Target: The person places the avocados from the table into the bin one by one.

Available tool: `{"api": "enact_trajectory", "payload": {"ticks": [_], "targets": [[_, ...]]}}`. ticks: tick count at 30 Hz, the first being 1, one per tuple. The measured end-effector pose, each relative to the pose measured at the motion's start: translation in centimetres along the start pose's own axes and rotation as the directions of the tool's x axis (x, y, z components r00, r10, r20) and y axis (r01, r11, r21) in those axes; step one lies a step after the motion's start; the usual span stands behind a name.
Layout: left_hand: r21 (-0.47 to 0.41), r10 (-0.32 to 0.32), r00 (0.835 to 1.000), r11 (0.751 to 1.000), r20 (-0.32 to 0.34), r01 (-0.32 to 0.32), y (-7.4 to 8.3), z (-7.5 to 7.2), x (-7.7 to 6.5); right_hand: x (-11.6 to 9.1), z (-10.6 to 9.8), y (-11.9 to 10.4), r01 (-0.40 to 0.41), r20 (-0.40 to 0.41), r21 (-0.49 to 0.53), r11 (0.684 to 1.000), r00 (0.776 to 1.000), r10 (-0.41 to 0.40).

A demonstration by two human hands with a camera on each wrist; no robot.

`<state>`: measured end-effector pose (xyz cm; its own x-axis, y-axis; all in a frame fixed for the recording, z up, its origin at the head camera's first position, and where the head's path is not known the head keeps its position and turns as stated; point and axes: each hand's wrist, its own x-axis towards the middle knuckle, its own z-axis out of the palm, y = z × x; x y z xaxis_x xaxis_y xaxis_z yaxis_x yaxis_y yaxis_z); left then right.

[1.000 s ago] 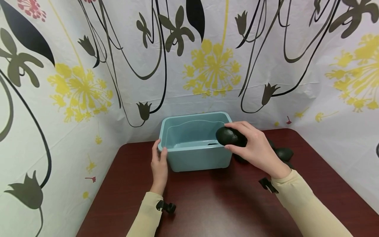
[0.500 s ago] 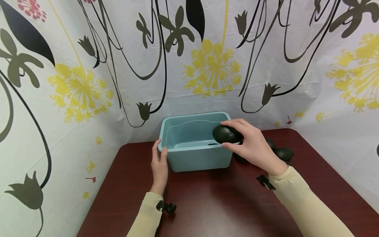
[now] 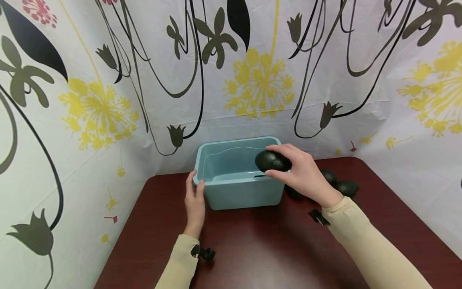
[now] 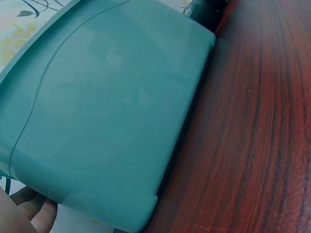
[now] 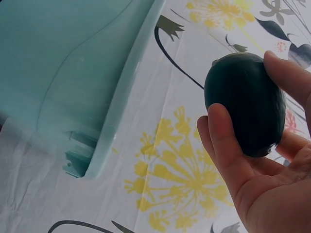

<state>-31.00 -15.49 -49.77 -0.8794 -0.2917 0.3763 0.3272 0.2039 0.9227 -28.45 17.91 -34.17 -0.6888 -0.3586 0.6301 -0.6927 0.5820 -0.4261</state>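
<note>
My right hand [image 3: 301, 172] grips a dark green avocado [image 3: 271, 161] between thumb and fingers. It is held over the right end of a light blue plastic bin [image 3: 242, 196]. In the right wrist view the avocado [image 5: 245, 104] shows whole, with the fingers wrapped about its sides and the bin's rim [image 5: 119, 99] off to the left. At the bin's front left corner, my left hand [image 3: 195, 204] holds on, thumb at the front and fingers along the left side. The left wrist view shows those fingers [image 4: 43, 213] against the bin wall [image 4: 112, 107].
Several more avocados [image 3: 346, 188] lie on the dark red wooden table [image 3: 238, 249] to the right of the bin, partly hidden behind my right hand. A white floral cloth [image 3: 144, 72] hangs behind and beside the table. Each wrist wears a small black mount [image 3: 203, 252].
My right hand has carried the avocado a little left and up, farther in over the bin. The left hand and the bin stay in place.
</note>
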Motion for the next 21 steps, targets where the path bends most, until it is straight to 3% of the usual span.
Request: {"api": "enact_trajectory", "payload": {"ticks": [6, 21], "targets": [[0.001, 0.004, 1.0, 1.0, -0.006, -0.004, 0.0, 0.1, 0.0, 0.1, 0.4, 0.6, -0.056, 0.039, 0.042, 0.998, 0.998, 0.055], [0.009, 0.012, 1.0, 1.0, -0.005, -0.012, -0.1, 0.0, 0.1, 1.5, 1.7, 1.7, -0.11, 0.105, 0.018, 0.994, 0.989, 0.107]]}}
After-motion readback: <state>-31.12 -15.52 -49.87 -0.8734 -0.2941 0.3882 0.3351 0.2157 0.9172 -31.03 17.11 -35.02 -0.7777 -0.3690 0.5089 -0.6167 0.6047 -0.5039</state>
